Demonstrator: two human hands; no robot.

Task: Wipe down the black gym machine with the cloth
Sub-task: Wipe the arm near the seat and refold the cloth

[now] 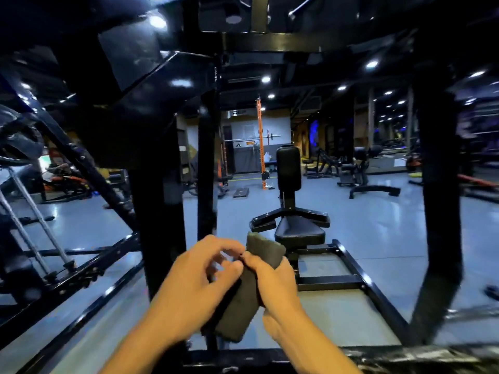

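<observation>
Both hands hold the dark cloth point(244, 292) in mid-air, low in the middle of the view: the right hand point(275, 290) has its fingers curled round the folded cloth, and the left hand point(197, 276) pinches the cloth's left edge with its fingertips point(237, 265), which meet the right hand's fingers there. The cloth is folded into a long strip, its top end sticking up above the right hand and its bottom end hanging below both hands, apart from any part of the machine.

Around them stands the black gym machine point(162, 184), its glossy frame filling the left side and top of the view, with thick uprights on both sides. A grey floor point(378, 238) spreads beyond, reflecting the ceiling lights. Straight ahead, past the hands, sits the machine's padded seat point(299, 233) with its upright back pad point(288, 168) behind it. Farther off is an orange rack post point(260, 141).
</observation>
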